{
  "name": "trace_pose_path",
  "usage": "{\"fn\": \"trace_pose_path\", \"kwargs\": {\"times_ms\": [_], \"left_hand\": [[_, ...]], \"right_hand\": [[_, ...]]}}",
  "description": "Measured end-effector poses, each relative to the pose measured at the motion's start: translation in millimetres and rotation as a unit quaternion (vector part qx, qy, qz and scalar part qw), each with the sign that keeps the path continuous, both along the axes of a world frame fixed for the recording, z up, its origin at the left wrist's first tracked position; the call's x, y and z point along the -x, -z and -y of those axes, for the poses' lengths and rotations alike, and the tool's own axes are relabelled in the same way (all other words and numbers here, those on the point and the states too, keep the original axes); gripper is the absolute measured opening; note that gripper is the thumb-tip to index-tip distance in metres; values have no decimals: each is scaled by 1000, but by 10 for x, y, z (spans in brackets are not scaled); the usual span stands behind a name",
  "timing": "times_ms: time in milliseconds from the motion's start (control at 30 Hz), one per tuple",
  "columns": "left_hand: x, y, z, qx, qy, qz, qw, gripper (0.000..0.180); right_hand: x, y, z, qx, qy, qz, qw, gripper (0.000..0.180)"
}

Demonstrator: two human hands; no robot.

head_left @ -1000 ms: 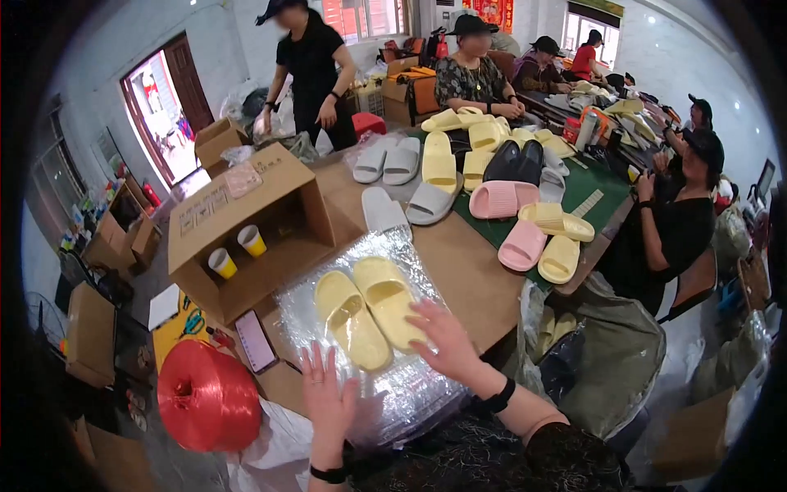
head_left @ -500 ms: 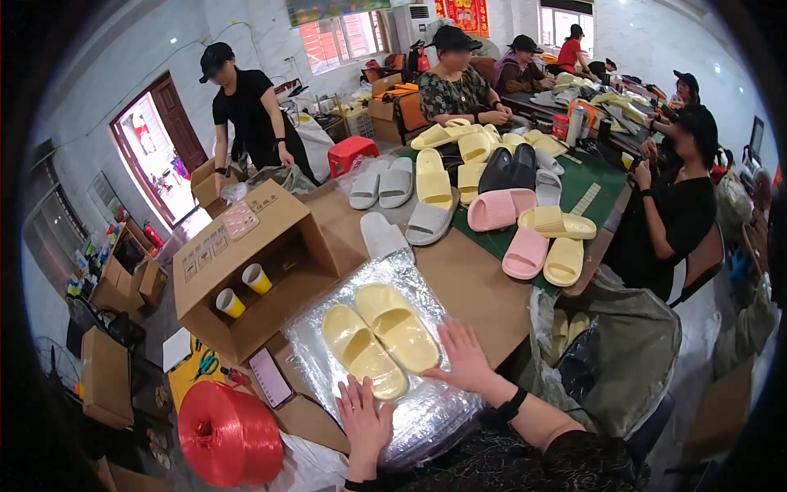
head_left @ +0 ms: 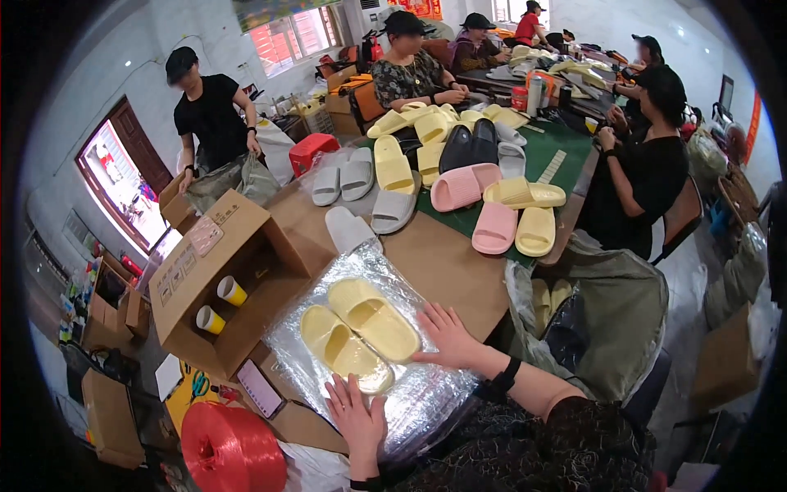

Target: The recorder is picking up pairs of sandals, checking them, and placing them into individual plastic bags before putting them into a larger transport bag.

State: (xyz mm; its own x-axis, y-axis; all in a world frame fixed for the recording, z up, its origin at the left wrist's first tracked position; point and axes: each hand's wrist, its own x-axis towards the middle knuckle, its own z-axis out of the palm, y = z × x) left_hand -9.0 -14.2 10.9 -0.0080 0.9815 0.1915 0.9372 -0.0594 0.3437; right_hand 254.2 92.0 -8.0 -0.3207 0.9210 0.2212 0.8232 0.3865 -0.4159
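Observation:
A pair of pale yellow slide slippers [head_left: 348, 348] lies side by side under clear film, on top of a stack of shiny clear plastic bags [head_left: 410, 398]. My left hand [head_left: 357, 416] rests on the plastic at the near end of the left slipper, fingers spread and empty. Against the right edge of the pair is my right hand [head_left: 449, 338], also open, its thumb close to the right slipper's near end and its palm over the plastic.
A cardboard box [head_left: 215, 283] holding yellow-and-white cups [head_left: 232, 290] stands at left. Nearby are a phone [head_left: 261, 389], scissors [head_left: 197, 385] and a red twine roll [head_left: 234, 449]. Loose slippers [head_left: 465, 188] cover the far table. An open sack [head_left: 611, 320] sits right; several people work around.
The whole view has shifted, so the table and boxes sit farther left and higher. Both hands stay spread beside the slippers. At the far left, a person has raised a grey-green sack.

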Motion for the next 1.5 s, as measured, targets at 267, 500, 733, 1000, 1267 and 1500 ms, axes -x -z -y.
{"fn": "trace_pose_path", "kwargs": {"times_ms": [267,500,733,1000,1267,1500], "left_hand": [[9,42,-23,-4,-10,-12,1000,74],[190,-202,81,-89,39,386,917,83],[1243,-1355,-351,-175,-156,130,963,75],[2853,-663,-2212,-76,-408,106,904,119],[3312,-182,-2979,-115,-413,25,903,115],[3492,-179,-2794,-183,-373,-15,909,91]], "right_hand": [[336,-763,-62,-107,-75,-137,982,69],[736,-356,-45,-58,-146,-104,982,58],[907,-194,-22,-134,-132,-69,980,55],[913,-187,-28,-147,-149,-88,974,53],[836,-265,-53,-112,-134,-57,983,56],[851,-279,-23,-95,-139,-57,984,58]]}}
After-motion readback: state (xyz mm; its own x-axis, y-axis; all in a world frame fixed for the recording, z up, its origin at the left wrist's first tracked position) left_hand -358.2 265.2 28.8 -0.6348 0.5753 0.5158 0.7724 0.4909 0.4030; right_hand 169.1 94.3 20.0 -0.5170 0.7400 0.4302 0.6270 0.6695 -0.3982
